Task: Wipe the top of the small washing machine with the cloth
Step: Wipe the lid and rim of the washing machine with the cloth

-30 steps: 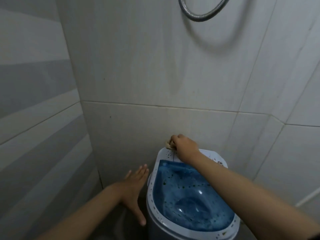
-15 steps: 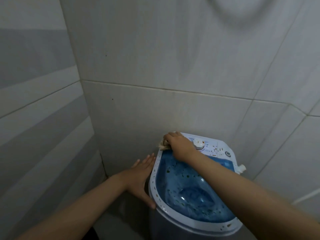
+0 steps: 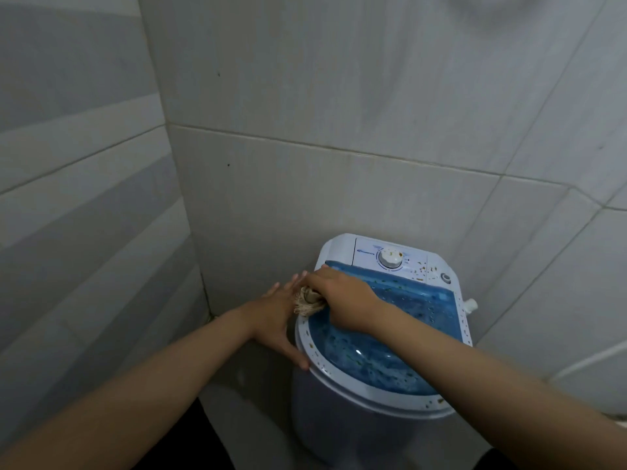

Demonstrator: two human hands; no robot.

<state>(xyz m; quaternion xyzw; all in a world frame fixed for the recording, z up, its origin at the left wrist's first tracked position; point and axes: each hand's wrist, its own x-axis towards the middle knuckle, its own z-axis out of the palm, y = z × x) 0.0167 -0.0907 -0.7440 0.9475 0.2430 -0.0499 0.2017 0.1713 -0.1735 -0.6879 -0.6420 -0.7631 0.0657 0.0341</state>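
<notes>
I had the right hand (image 3: 342,300) closed around the bunched cloth (image 3: 307,302), pressing it onto the white rim of the washer (image 3: 339,247) at the rim's left side, just in front of the control panel (image 3: 368,256). The left hand (image 3: 276,322) was open and flat, fingers extended, braced against the outer left wall of the washer, with its thumb touching the rim below the cloth; it gripped nothing. The washer stood in the corner, against the tiled wall (image 3: 339,181). By my judgement, the wipe was at an early-to-middle stage. The panel's left portion, behind the cloth, looked free of specks. Brown specks were visible around the dial (image 3: 391,257) and to its right on the panel, so that area was not done. Specks also lay along the rim's left, right and front edges and across the blue lid (image 3: 407,313) itself. Remaining work, as I assessed it: the right panel, the full rim circuit and the lid surface.
</notes>
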